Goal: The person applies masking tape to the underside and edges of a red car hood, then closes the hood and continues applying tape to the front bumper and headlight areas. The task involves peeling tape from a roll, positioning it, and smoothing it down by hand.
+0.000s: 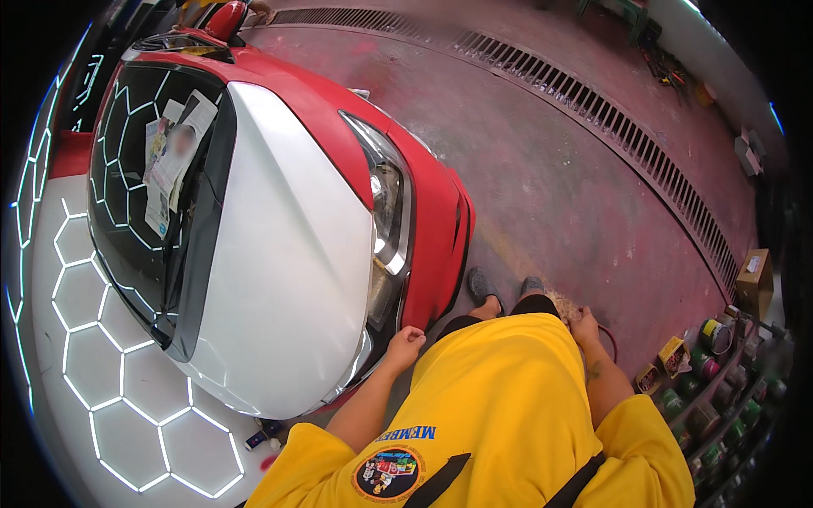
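Yellow shirt fabric (500,398) fills the bottom of the view, with a round badge on the chest and two dark straps crossing the lower hem. Beyond it, to the person's left, stands the car (279,229): a white hood over red bodywork, front end pointing toward the person. Its glossy paint mirrors a hexagon pattern of ceiling lights (the same pattern shows in the windshield). Papers lie behind the dark windshield (161,186), and a clear headlight (385,203) curves along the near corner above the red bumper (440,245).

Reddish concrete floor (559,178) stretches away ahead, crossed by a long metal drain grate (610,118). At the person's right, a shelf rack (720,381) holds rows of cans and small boxes, with a brown cardboard box (754,279) just beyond it. Two grey shoes (506,288) stand on the floor near the bumper.

The left hand (405,345) hangs just beside the car's front corner, fingers loosely curled inward and holding nothing; whether it touches the bodywork cannot be told. The right hand (584,326) rests at the hip, fingers bent and near a thin red cord (610,339); whether it grips the cord is unclear.
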The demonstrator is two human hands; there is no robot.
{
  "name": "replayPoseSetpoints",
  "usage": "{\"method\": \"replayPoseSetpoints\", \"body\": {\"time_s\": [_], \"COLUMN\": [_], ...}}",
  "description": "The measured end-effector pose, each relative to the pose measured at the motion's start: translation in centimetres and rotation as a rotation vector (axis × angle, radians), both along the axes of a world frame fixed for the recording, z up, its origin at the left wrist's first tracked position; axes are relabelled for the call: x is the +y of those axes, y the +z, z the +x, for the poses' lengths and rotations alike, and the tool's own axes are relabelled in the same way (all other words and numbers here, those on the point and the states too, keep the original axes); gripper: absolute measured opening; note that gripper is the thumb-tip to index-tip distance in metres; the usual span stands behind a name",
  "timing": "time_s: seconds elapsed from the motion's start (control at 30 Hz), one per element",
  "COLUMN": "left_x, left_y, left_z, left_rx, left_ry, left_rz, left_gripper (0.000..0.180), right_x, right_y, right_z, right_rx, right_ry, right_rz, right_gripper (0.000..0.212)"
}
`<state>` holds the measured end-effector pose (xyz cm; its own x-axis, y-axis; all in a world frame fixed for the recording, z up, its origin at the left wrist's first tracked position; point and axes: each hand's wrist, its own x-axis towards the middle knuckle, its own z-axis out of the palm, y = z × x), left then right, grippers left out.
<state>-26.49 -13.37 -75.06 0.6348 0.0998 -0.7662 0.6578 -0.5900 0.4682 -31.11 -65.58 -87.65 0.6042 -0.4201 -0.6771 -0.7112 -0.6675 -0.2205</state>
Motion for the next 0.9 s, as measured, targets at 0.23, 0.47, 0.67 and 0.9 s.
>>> {"method": "replayPoseSetpoints", "body": {"time_s": [0.23, 0.47, 0.67, 0.9], "left_x": [2.5, -4.9, -15.3, -25.3], "left_y": [-1.1, 2.3, 13.2, 17.3], "left_z": [-1.8, 2.0, 16.4, 20.4], "left_rx": [-0.013, -0.155, -0.651, -0.792], "left_ry": [0.138, 0.495, 0.641, 0.678], "left_rz": [0.001, -0.11, -0.099, 0.018], "left_gripper": [0.021, 0.015, 0.012, 0.022], "right_x": [4.0, 6.1, 12.3, 10.2], "right_y": [10.7, 12.0, 20.9, 27.9], "right_z": [14.3, 29.0, 37.2, 42.5], "right_rx": [0.0, -0.259, -0.275, -0.328], "right_ry": [0.006, 0.312, 0.716, 1.187], "right_rz": [-0.033, 0.574, 1.068, 1.085], "right_gripper": [0.087, 0.032, 0.027, 0.027]}}
